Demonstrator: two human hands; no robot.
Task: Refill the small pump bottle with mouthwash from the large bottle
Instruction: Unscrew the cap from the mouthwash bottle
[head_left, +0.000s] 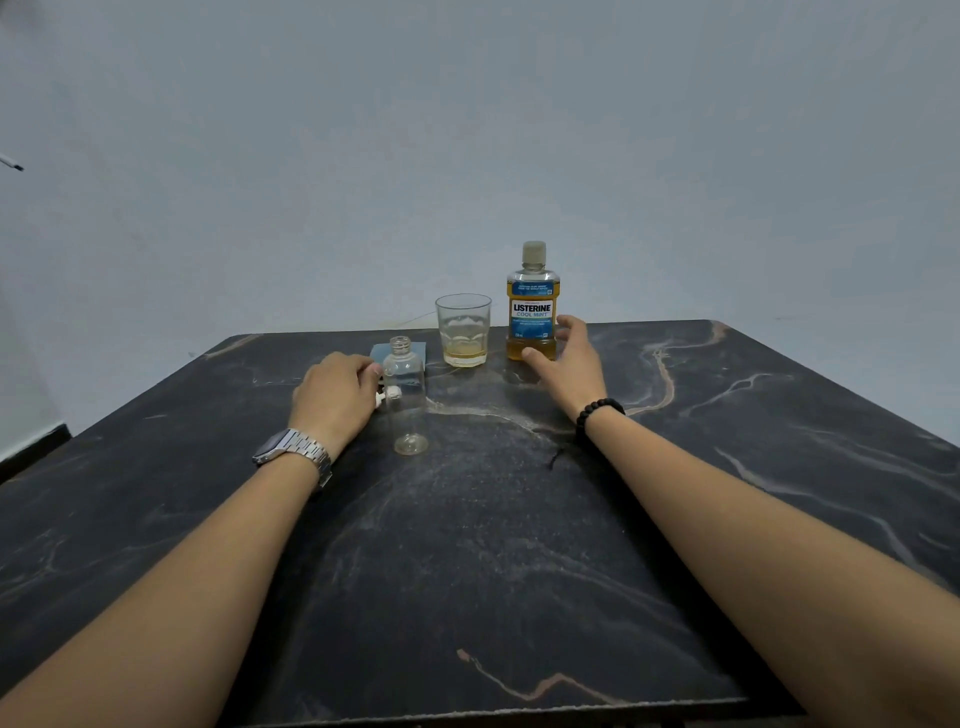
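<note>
Dark marble-look table (519, 545) with pale and rust veins, set against a plain grey wall (467, 130).

Large mouthwash bottle (532, 304) upright near the far edge, right of centre: amber liquid, blue label reading LISTERINE COOL MINT, pale cap screwed on.

Right hand (569, 364) at the base of that bottle, fingers spread and loosely bent, thumb tip against the lower front, forefinger up beside the label; not wrapped round it. Black bead bracelet (597, 413) on the wrist.

Left hand (335, 397) knuckles up, just left of the small bottle, fingers curled under; seemingly pinching a white pump piece (388, 396), though mostly hidden behind fingers and glass, so grip hard to confirm. Steel watch (293, 452) on the wrist.

Glass tumbler (463, 330) just left of the large bottle, apart from it, a shallow layer of yellowish liquid at the bottom.

Small pump bottle (405, 397) clear, upright, neck open with pump off, apparently empty, nearer than the tumbler and left of it.

Blue cloth or card (418, 353) flat behind the small bottle, partly hidden.
</note>
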